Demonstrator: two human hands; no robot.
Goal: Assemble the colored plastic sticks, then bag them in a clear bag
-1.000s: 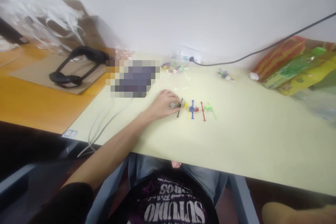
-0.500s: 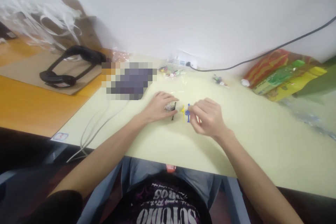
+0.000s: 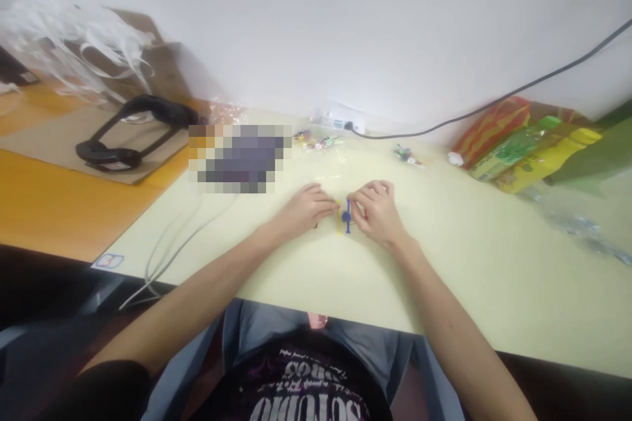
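Observation:
Over the pale table (image 3: 306, 276) my left hand (image 3: 302, 210) has its fingers curled together, tips against a thin yellow plastic piece (image 3: 339, 225). A black bit (image 3: 316, 225) peeks out under that hand; the rest of it is covered. Close beside the yellow piece stands a blue plastic piece (image 3: 347, 217) with a round middle and a bar-like shape. My right hand (image 3: 379, 214) pinches at its upper end. Something small and red (image 3: 366, 213) shows between the right fingers. Whether these coloured pieces are joined, I cannot tell.
A blurred-out dark device (image 3: 244, 158) lies left, with pale cables (image 3: 172, 250) running off the front edge. Small colourful parts in clear wrap (image 3: 318, 141) and another bundle (image 3: 407, 155) lie at the back. Snack bags (image 3: 533, 151) stand right; a black headset-like frame (image 3: 138, 131) sits left.
My left fingers have closed in over the black piece and reached the yellow one. My right hand has shifted slightly left, nearer the left hand. The view has tilted a little.

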